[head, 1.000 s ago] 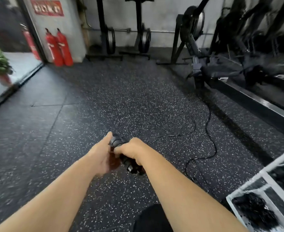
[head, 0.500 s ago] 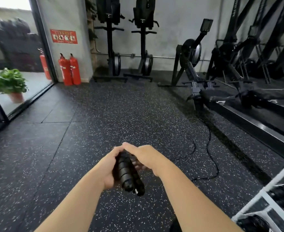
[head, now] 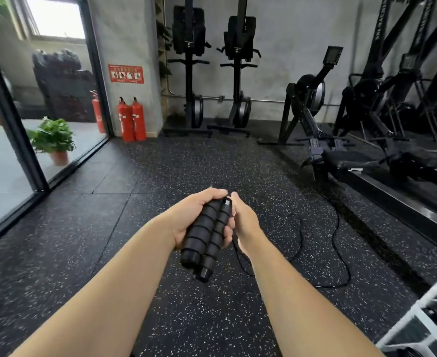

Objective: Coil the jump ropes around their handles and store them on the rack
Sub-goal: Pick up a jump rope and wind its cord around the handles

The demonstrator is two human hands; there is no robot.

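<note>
Your view was evenly lit: daylight entered through the tall glass wall with black frame at left, overexposing its upper pane. The speckled black rubber floor showed only soft shadows. Wide-angle bending curved the edges; the corners looked slightly soft.

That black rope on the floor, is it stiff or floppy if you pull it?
Probably floppy: the jump rope lies in loose curves on the rubber floor. It likely drags lightly, being thin. The left hand grips both handles.
</note>
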